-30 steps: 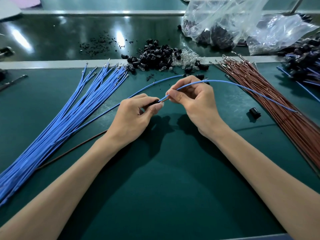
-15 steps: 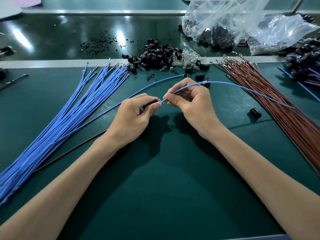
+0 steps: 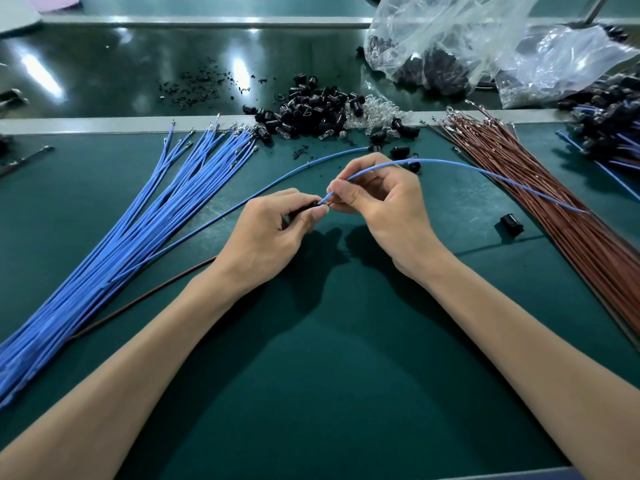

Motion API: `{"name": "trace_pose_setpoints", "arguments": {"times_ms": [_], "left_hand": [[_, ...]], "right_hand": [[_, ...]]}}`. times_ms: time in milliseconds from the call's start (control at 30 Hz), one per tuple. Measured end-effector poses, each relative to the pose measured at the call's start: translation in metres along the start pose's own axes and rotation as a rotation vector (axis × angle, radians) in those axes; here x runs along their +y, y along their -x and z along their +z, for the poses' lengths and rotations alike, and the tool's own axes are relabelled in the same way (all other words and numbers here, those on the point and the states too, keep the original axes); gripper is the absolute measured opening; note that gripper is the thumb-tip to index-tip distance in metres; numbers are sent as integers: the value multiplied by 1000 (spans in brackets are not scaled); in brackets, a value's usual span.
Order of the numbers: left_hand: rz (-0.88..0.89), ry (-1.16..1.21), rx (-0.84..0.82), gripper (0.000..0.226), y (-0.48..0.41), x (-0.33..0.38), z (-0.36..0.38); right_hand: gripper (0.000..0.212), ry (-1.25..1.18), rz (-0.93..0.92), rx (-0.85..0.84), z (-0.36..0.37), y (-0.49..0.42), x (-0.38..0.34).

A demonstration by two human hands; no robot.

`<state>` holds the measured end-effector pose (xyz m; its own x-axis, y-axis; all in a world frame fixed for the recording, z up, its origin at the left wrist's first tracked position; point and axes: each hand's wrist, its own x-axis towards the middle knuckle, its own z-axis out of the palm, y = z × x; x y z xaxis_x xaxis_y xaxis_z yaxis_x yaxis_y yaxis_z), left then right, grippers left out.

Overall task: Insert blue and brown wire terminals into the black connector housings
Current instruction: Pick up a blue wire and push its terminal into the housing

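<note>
My left hand (image 3: 273,230) pinches a small black connector housing (image 3: 304,212), mostly hidden by the fingers. A brown wire (image 3: 145,296) trails from under that hand toward the lower left. My right hand (image 3: 381,199) pinches a blue wire (image 3: 485,171) near its end, and the tip touches the housing's mouth. This blue wire arcs right over the brown wire bundle (image 3: 554,202). A second blue wire (image 3: 214,216) runs behind my hands from the blue bundle (image 3: 138,220) to a housing at the back.
Loose black housings (image 3: 311,109) and clear parts are heaped at the mat's far edge. One black housing (image 3: 512,223) lies beside the brown bundle. Plastic bags (image 3: 467,46) of parts sit at the back right, and finished assemblies (image 3: 609,133) pile at the far right.
My right hand has moved the blue wire's end leftward into the housing held by my left hand. The two hands are closer together.
</note>
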<state>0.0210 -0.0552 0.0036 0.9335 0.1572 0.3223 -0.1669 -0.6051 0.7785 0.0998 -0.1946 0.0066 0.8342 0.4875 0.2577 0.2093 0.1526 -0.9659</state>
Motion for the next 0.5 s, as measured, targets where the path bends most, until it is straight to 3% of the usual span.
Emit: {"name": "trace_pose_setpoints", "arguments": {"times_ms": [133, 233, 367, 500], "left_hand": [[-26, 28, 29, 24, 1, 2, 0], [-120, 65, 94, 39, 2, 1, 0], [-149, 74, 171, 12, 2, 1, -2], [-143, 100, 192, 6, 4, 3, -1]], "right_hand": [[21, 92, 16, -63, 3, 1, 1], [22, 29, 28, 7, 0, -1, 0], [20, -27, 40, 50, -5, -3, -2], [23, -30, 46, 50, -3, -2, -3]]}}
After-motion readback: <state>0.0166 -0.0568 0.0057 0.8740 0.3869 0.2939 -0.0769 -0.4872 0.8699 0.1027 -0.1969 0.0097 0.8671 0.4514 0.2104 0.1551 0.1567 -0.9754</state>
